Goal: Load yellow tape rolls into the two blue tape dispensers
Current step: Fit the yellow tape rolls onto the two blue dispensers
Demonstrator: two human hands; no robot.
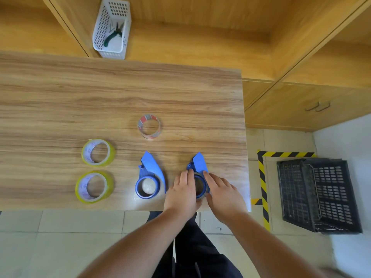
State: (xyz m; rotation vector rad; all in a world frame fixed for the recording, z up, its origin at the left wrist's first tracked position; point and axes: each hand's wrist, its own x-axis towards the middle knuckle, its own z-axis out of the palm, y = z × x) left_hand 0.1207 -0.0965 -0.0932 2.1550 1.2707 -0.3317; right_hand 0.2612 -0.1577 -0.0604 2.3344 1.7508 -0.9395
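Note:
Two yellow tape rolls lie flat at the table's left: a far one (98,152) and a near one (94,186). Two blue tape dispensers lie near the front edge. The left dispenser (149,177) has an empty ring and nothing touches it. Both hands flank the right dispenser (198,165). My left hand (181,192) presses against the left side of its ring, and my right hand (222,194) rests against the ring's right side. The hands hide the lower part of this dispenser.
An almost used-up clear roll with a red and grey core (149,126) stands behind the dispensers. A white basket (111,29) with pliers sits on the shelf behind the table (120,93). A black crate (319,195) rests on the floor at right, beside hazard tape.

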